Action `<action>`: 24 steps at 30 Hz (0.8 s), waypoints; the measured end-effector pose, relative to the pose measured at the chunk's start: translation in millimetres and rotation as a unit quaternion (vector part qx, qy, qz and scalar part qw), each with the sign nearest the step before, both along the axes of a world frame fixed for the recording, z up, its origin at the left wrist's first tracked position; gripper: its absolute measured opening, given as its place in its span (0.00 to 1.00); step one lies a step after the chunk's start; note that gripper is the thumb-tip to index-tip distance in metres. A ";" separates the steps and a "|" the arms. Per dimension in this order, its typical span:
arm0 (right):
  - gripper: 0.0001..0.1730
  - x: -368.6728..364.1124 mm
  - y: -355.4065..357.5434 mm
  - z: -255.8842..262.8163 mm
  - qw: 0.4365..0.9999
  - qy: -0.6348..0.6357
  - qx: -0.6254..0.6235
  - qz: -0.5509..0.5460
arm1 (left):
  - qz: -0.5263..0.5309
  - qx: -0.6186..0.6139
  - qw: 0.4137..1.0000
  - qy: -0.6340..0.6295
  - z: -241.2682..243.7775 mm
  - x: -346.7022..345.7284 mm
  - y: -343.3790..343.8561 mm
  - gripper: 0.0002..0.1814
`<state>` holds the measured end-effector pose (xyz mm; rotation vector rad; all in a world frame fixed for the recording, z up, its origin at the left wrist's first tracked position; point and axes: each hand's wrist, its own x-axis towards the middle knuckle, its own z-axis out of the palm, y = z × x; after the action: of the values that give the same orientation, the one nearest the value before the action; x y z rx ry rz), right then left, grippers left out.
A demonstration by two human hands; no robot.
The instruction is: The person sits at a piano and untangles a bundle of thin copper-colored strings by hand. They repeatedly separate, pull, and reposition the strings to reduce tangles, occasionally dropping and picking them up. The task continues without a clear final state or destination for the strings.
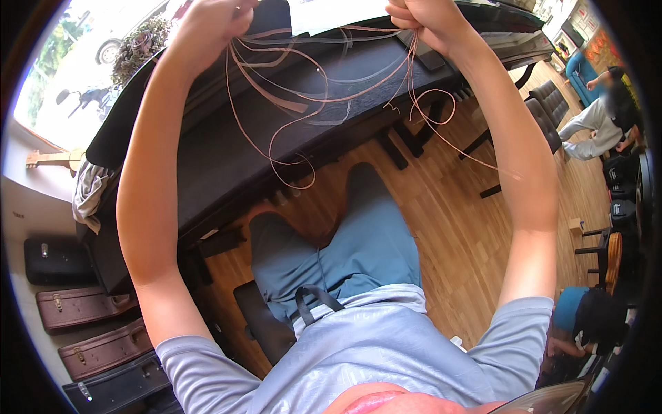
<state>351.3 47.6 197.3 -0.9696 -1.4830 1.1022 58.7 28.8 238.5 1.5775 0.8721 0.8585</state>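
Observation:
Both my arms are raised to the top edge of the view. My left hand [220, 26] is closed on one end of a bundle of thin strings [320, 98], some copper-coloured and some clear. My right hand [426, 23] grips the same bundle farther right. Between the hands the strings sag, and loose curled ends hang below each fist. Under them lies a dark piano-like instrument's flat top [222, 160]. Parts of both hands are cut off by the picture's upper edge.
Instrument cases [85, 310] stack at the lower left, below a guitar headstock [49, 159]. Dried flowers [139, 49] stand by the window. Black chairs [548, 103] stand at right, near a seated person [602, 116]. Another person [584, 315] bends at lower right.

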 end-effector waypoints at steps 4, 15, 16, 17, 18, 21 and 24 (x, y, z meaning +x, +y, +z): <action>0.17 10.2 4.4 -10.2 0.999 0.035 -0.005 0.040 | -0.022 0.003 0.995 -0.095 -27.5 -21.4 40.8 0.12; 0.18 21.0 1.4 -18.9 0.997 -0.014 0.003 0.071 | 0.064 0.052 0.996 0.022 -33.6 -8.4 26.3 0.15; 0.18 17.3 -3.3 -13.8 0.998 -0.017 0.002 0.054 | 0.071 0.056 0.996 0.012 -33.2 -6.9 25.1 0.16; 0.18 12.4 -6.0 -8.1 0.999 -0.019 0.000 0.037 | 0.078 0.060 0.995 0.002 -32.2 -4.6 23.3 0.17; 0.18 7.7 -8.2 -0.5 1.000 0.005 0.004 0.030 | 0.079 0.067 0.995 -0.005 -27.6 1.1 21.5 0.18; 0.19 -16.3 -5.8 13.4 0.997 0.069 0.017 0.032 | 0.047 -0.007 0.996 -0.069 -23.0 21.6 20.9 0.21; 0.20 -28.4 -10.5 22.1 0.999 0.029 0.029 0.021 | 0.041 -0.006 0.992 -0.116 -40.2 5.0 54.7 0.21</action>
<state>322.9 37.2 219.4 -0.8623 -1.4852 1.1017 63.6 83.5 198.3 1.4058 0.7773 1.0703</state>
